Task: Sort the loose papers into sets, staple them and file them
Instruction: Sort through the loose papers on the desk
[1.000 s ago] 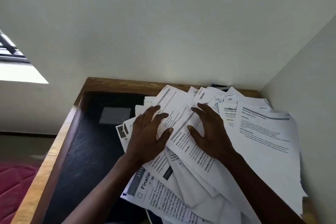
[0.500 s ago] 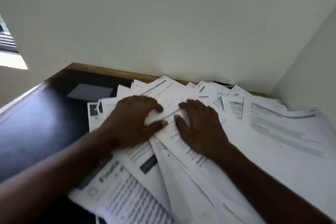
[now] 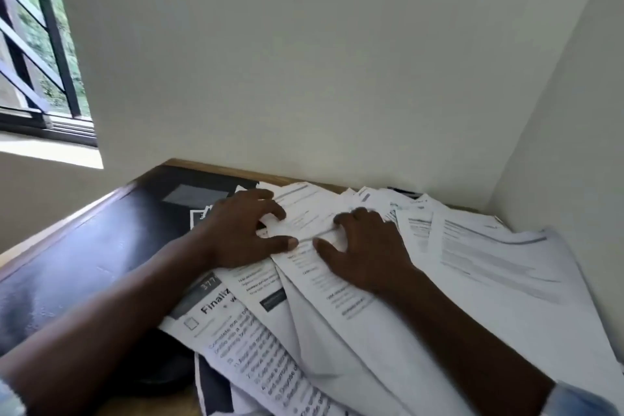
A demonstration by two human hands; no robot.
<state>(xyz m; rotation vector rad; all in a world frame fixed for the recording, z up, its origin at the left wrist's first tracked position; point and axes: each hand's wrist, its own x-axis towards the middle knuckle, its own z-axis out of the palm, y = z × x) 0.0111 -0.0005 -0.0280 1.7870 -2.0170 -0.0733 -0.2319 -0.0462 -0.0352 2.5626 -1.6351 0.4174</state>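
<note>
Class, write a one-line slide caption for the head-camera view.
Left hand and right hand rest on a loose heap of printed papers on a black-topped desk.
</note>
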